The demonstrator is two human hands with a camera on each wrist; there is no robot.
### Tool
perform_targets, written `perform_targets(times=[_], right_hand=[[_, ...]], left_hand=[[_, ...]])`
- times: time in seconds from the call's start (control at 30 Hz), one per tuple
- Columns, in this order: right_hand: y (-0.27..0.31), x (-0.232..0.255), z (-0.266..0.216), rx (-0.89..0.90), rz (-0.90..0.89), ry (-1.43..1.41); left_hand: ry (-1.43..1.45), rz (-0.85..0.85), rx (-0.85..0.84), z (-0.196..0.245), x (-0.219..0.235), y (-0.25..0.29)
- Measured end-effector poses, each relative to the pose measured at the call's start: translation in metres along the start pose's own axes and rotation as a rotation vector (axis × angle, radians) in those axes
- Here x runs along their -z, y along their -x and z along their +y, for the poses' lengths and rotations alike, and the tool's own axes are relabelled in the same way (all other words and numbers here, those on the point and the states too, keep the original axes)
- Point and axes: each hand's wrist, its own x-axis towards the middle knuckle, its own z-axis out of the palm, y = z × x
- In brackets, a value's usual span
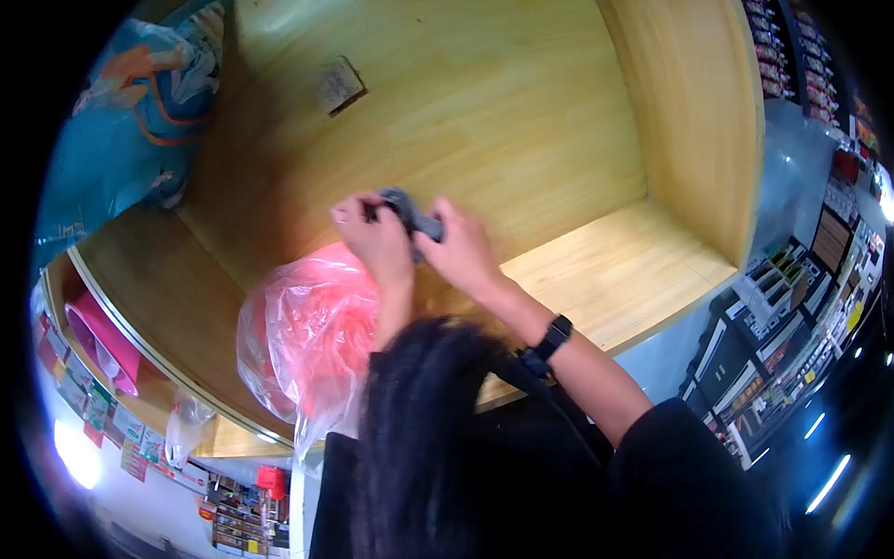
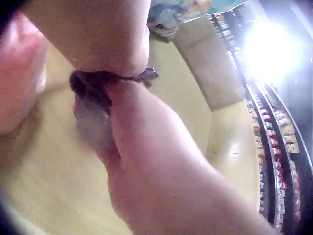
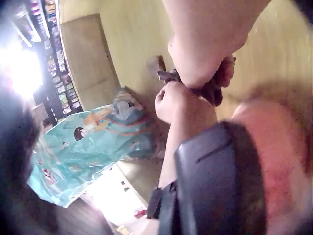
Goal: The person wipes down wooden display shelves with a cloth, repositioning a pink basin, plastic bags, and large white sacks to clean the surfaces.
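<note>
A small dark grey, cloth-like piece (image 1: 410, 212) is held between both hands above the wooden surface. My left hand (image 1: 374, 240) grips its left part with curled fingers. On the other side, my right hand (image 1: 463, 250) pinches its right end between thumb and fingers. The left wrist view shows the dark bunched piece (image 2: 90, 88) partly covered by the hands; in the right wrist view it (image 3: 212, 93) sticks out beside them. Its exact shape is blurred. A clear plastic bag with pink contents (image 1: 321, 321) lies beside my left forearm.
The wooden compartment has a raised side wall (image 1: 694, 112) on the right and a small block-like patch (image 1: 342, 86) on its surface. A teal printed bag (image 1: 121, 140) stands at the upper left. Below it is a pink object (image 1: 101, 340). Stocked shelves (image 1: 764, 345) stand beyond the right edge.
</note>
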Motion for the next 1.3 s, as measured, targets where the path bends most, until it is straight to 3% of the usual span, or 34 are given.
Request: perform_targets(times=[0.07,0.1,0.17,0.23,0.3,0.4,0.5,0.53,0.57,0.63,0.7,0.77,0.8,0.83,0.87,0.9,0.93,1.0,1.07,1.1,1.13,1.2,1.3], right_hand=[[-0.027,-0.04,-0.01,0.054,0.057,-0.135],[-0.04,-0.058,-0.007,0.065,0.097,-0.171],[-0.056,-0.075,0.002,0.051,0.12,-0.084],[-0.05,-0.066,0.006,0.016,0.126,-0.002],[-0.038,-0.052,0.011,0.036,0.175,0.05],[-0.025,-0.017,0.029,-0.046,0.226,0.104],[-0.011,0.001,0.037,-0.076,0.289,0.091],[-0.007,0.004,0.036,-0.228,0.302,0.049],[-0.002,0.009,0.04,-0.227,0.3,0.045],[0.015,0.017,0.063,-0.457,0.318,0.055],[0.034,0.017,0.094,-0.522,0.39,-0.099],[0.053,0.037,0.081,-0.603,0.393,-0.134],[0.055,0.04,0.078,-0.683,0.443,-0.4],[0.055,0.042,0.078,-0.757,0.487,-0.668],[0.058,0.04,0.094,-0.73,0.464,-0.478],[0.056,0.039,0.088,-0.73,0.465,-0.488],[0.051,0.041,0.076,-0.624,0.45,-0.404],[0.043,0.039,0.043,-0.361,0.471,-0.15],[0.028,0.044,-0.014,-0.382,0.245,-0.28],[0.02,0.03,-0.02,-0.217,0.244,-0.187],[0.007,0.006,-0.019,-0.033,0.259,-0.179],[-0.015,-0.027,-0.028,-0.024,0.147,-0.234],[-0.044,-0.065,-0.018,-0.052,0.256,-0.324]], left_hand=[[-0.153,0.036,-0.171,-0.008,0.005,-0.04],[-0.155,0.032,-0.173,-0.019,0.006,-0.059],[-0.301,-0.222,-0.274,-0.033,-0.004,-0.087],[-0.382,-0.266,-0.378,-0.027,-0.014,-0.085],[-0.474,-0.323,-0.471,-0.024,-0.017,-0.072],[-0.448,-0.198,-0.468,-0.019,-0.032,-0.041],[-0.328,-0.287,-0.246,0.006,-0.054,-0.007],[-0.319,-0.359,-0.296,0.014,-0.062,0.002],[-0.31,-0.431,-0.346,0.022,-0.068,0.011],[-0.275,-0.595,-0.412,0.027,-0.084,0.029],[-0.296,-0.765,-0.483,0.038,-0.091,0.054],[-0.23,-0.877,-0.514,0.038,-0.095,0.076],[-0.241,-0.927,-0.46,0.037,-0.099,0.083],[-0.245,-0.924,-0.469,0.037,-0.099,0.083],[-0.082,-0.928,-0.226,0.036,-0.099,0.083],[0.077,-0.925,0.021,0.035,-0.096,0.084],[0.157,-0.897,0.17,0.028,-0.096,0.077],[0.27,-0.634,0.127,0.013,-0.077,0.062],[0.297,-0.378,0.164,0.011,-0.041,0.028],[0.244,-0.205,0.191,0.013,-0.027,0.015],[0.206,-0.085,0.113,0.002,-0.014,-0.003],[0.272,-0.011,0.108,-0.012,0.004,-0.029],[0.155,-0.135,-0.042,-0.05,-0.004,-0.074]])
